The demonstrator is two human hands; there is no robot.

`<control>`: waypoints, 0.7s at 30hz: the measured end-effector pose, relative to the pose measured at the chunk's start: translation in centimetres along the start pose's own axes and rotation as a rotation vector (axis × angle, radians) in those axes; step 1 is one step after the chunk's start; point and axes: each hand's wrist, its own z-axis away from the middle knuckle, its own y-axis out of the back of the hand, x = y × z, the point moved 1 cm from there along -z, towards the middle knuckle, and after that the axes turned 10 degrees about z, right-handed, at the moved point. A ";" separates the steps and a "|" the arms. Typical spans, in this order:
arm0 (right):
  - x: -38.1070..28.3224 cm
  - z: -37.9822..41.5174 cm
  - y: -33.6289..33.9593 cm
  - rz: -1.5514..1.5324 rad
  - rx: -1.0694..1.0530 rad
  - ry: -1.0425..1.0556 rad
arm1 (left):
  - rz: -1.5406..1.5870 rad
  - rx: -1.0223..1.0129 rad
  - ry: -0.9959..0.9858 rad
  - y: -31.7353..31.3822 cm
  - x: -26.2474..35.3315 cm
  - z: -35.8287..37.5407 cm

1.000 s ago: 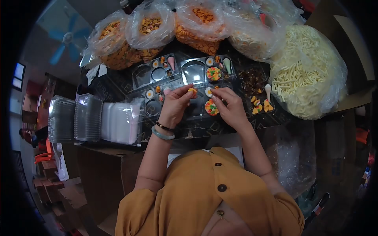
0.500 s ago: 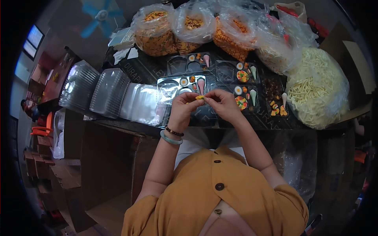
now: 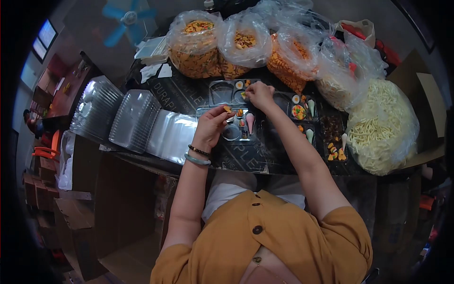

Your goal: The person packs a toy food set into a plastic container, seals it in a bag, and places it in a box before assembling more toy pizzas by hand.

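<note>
My left hand (image 3: 211, 127) pinches a small yellow-orange piece (image 3: 227, 109) above the near clear plastic tray (image 3: 215, 112). That tray holds a pink-and-white cone-shaped piece (image 3: 250, 123) and several tiny food-shaped pieces. My right hand (image 3: 261, 96) reaches over the far clear tray (image 3: 220, 99), its fingers closed at a small yellow-green piece (image 3: 244, 94) by the compartments. A little fried-egg piece (image 3: 239, 84) lies in that far tray. To the right, another tray has a round pizza-like piece (image 3: 298, 112) and a pale green cone (image 3: 311, 107). My right forearm hides part of the trays below it.
Along the back stand open plastic bags of orange pieces (image 3: 193, 57), and at right a big bag of pale yellow pieces (image 3: 383, 125). Stacked clear lids (image 3: 135, 116) are at left. Loose small pieces (image 3: 336, 153) lie near the right edge. A cardboard box (image 3: 127, 213) stands below.
My hands were together over the near tray and have parted. My right hand has moved forward to the far tray; my left stays nearer, moved slightly left, with a small piece.
</note>
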 end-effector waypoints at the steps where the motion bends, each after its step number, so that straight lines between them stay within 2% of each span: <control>1: 0.0 -0.3 -0.3 0.082 -0.022 0.012 | 0.006 0.006 -0.003 0.1 0.1 -0.7; 3: 0.1 -0.6 -1.1 0.161 -0.052 0.028 | -0.112 0.017 -0.010 0.4 0.4 -2.0; 4: 0.3 -0.6 -1.2 0.168 0.024 0.083 | -0.110 0.021 -0.010 0.5 0.5 -2.6; 5: 0.6 -0.6 -1.3 0.177 0.102 0.137 | -0.235 0.057 -0.028 0.4 0.6 -3.4; 6: 0.6 -0.4 -1.1 0.180 0.097 0.137 | -0.359 0.092 -0.046 0.3 0.7 -4.1; 7: 0.6 -0.3 -0.8 0.158 0.095 0.162 | -0.355 0.094 -0.042 0.1 0.6 -5.1; 9: 0.7 0.1 -0.3 0.134 0.087 0.183 | -0.718 0.069 -0.128 -0.4 0.5 -7.1; 11: 0.9 0.5 0.0 0.142 0.043 0.251 | -0.829 0.063 -0.150 0.0 -0.2 -9.6; 14: 1.0 0.6 0.4 0.207 -0.006 0.276 | -1.423 -0.051 -0.247 -0.4 -0.4 -11.8; 15: 1.0 0.6 0.5 0.208 -0.006 0.270 | -1.424 -0.056 -0.244 -0.8 -0.4 -12.2; 17: 0.9 0.6 0.5 0.246 -0.051 0.297 | -1.647 -0.106 -0.196 -1.4 -0.4 -12.8; 19: 0.7 0.6 0.6 0.279 -0.067 0.301 | -1.655 -0.112 -0.200 -1.4 -0.8 -13.4; 21: 0.4 0.4 0.7 0.310 -0.079 0.308 | -1.658 -0.003 -0.379 -1.5 -1.1 -13.6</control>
